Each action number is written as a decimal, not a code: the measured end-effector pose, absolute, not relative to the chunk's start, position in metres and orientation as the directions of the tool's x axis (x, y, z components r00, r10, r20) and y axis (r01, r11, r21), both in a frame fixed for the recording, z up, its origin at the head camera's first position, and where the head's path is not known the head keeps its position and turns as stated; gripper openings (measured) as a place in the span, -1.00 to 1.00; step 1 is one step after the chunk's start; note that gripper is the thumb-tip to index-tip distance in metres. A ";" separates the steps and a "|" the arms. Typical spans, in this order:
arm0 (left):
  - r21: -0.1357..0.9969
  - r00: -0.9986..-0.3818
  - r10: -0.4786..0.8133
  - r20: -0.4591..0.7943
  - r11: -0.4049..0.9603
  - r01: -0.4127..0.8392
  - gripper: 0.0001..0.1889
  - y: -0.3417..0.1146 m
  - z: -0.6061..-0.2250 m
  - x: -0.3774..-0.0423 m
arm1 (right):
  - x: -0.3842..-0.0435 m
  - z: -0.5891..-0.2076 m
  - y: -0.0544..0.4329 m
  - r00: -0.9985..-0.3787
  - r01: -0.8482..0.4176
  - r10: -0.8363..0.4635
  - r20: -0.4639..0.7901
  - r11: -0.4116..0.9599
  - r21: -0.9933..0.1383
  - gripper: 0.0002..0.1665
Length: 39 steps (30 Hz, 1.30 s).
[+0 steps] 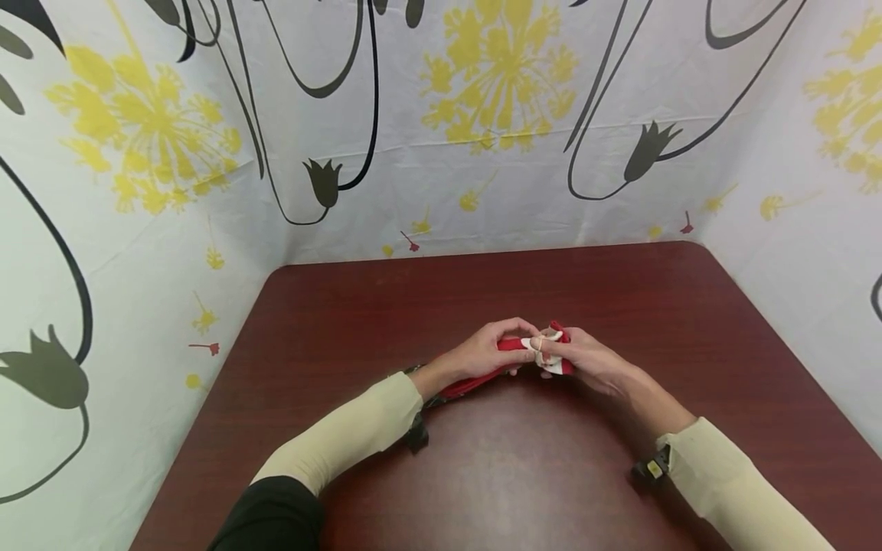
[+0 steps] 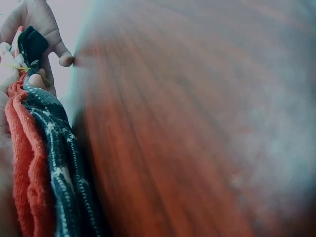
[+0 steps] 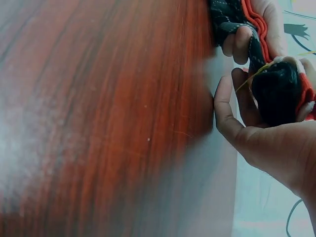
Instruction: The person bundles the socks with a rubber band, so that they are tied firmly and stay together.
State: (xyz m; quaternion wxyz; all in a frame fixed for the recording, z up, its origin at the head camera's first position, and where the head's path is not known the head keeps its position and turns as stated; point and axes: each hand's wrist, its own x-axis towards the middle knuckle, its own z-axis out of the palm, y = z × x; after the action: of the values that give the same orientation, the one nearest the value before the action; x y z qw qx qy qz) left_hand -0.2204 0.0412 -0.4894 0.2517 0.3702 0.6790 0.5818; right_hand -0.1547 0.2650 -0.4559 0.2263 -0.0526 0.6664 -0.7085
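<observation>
A bundle of knitted socks (image 1: 513, 344), red with white on one side and dark with pale flecks on the other, is held above the table. My left hand (image 1: 492, 348) grips its middle; the long part trails back under that wrist, red (image 2: 29, 163) beside dark in the left wrist view. At the bundle's far end my right hand (image 1: 592, 360) has its thumb on top and fingers curved around the dark tip (image 3: 276, 94). A thin yellow rubber band (image 3: 256, 75) circles the bundle between the hands and stretches out to a right fingertip.
The dark red wooden table (image 1: 386, 306) has rounded far corners. White cloth (image 1: 406, 184) printed with yellow and grey flowers hangs around its back and sides. Small black devices sit at the left wrist (image 1: 416, 434) and right wrist (image 1: 651, 467).
</observation>
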 end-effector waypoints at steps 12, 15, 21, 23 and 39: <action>0.921 -0.643 0.755 0.126 0.152 0.359 -0.73 0.041 -0.490 -0.223 | -0.158 -0.454 0.266 -0.943 0.156 -0.263 -0.202 0.188 -0.970 -0.40; 0.906 -0.672 0.731 0.121 0.194 0.375 -0.70 0.040 -0.491 -0.224 | -0.159 -0.455 0.267 -0.953 0.145 -0.236 -0.192 0.200 -0.969 -0.38; 0.905 -0.701 0.704 0.115 0.215 0.366 -0.69 0.040 -0.491 -0.224 | -0.161 -0.456 0.266 -0.962 0.130 -0.208 -0.176 0.216 -0.968 -0.41; 0.910 -0.699 0.704 0.126 0.199 0.364 -0.70 0.040 -0.491 -0.224 | -0.161 -0.456 0.265 -0.965 0.128 -0.193 -0.175 0.233 -0.964 -0.42; 0.903 -0.694 0.704 0.153 0.185 0.387 -0.74 0.040 -0.491 -0.223 | -0.154 -0.457 0.265 -0.988 0.042 -0.128 -0.090 0.340 -0.940 -0.55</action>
State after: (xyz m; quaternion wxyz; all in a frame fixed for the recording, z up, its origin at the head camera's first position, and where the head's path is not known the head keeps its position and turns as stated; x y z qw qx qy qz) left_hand -0.2232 0.0398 -0.4909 0.1506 0.3612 0.7549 0.5262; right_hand -0.1538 0.2655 -0.4568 0.0739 -0.0262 0.8151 -0.5740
